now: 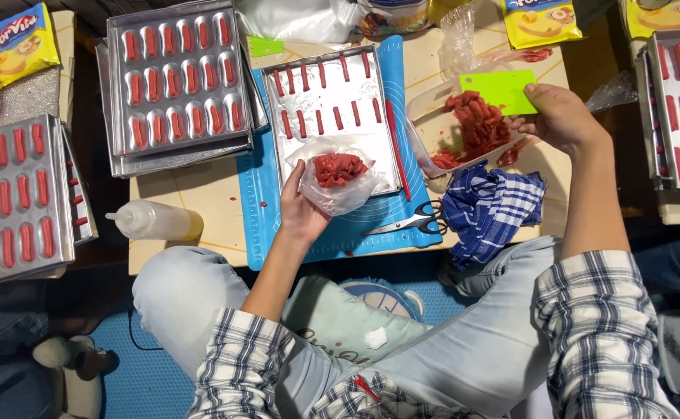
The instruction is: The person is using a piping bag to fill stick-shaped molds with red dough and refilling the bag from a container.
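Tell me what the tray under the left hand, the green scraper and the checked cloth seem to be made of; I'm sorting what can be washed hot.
The tray looks like thin bare metal, probably aluminium: dull silver with a folded rim. The green scraper in the right hand seems plastic: flat, evenly coloured, matte. The checked cloth is woven fabric, likely cotton: it lies crumpled in soft folds. The left hand holds a clear plastic bag, thin and crinkled.

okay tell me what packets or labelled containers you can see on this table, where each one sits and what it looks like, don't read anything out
Yellow packet: top left corner, flat pouch, blue and red logo patch, food picture.
Second yellow packet: top edge right of centre, flat, food picture, partly cut off.
Third yellow packet: top right, only its lower part shows.
Labelled tub: top centre, round, white with a dark picture band.
Squeeze bottle: left table edge, lying down, clear with yellowish contents, no label visible.
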